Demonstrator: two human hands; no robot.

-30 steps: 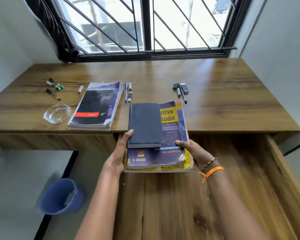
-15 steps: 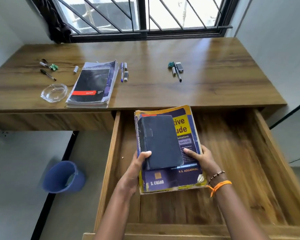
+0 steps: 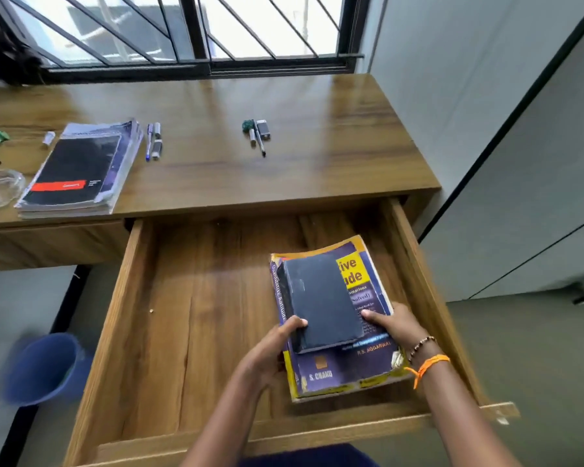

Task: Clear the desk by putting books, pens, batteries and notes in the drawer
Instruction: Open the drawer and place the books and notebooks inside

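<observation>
I've got both hands on the stack inside the open drawer (image 3: 122, 332). My left hand (image 3: 267, 355) grips the stack's left edge, thumb curled over onto the small dark notebook (image 3: 321, 301). My right hand (image 3: 398, 326) holds the right edge, thumb pressed on the cover of the big purple-and-yellow book (image 3: 348, 369) beneath the notebook. The stack sits between my hands, toward the drawer's right wall; I can't tell whether it is resting on the drawer floor. Up beyond my left hand, on the desk (image 3: 317, 163), lies the black-covered book pile (image 3: 78, 170), pens (image 3: 153, 141) just right of it. Straight ahead of my hands, another pen cluster (image 3: 257, 134).
</observation>
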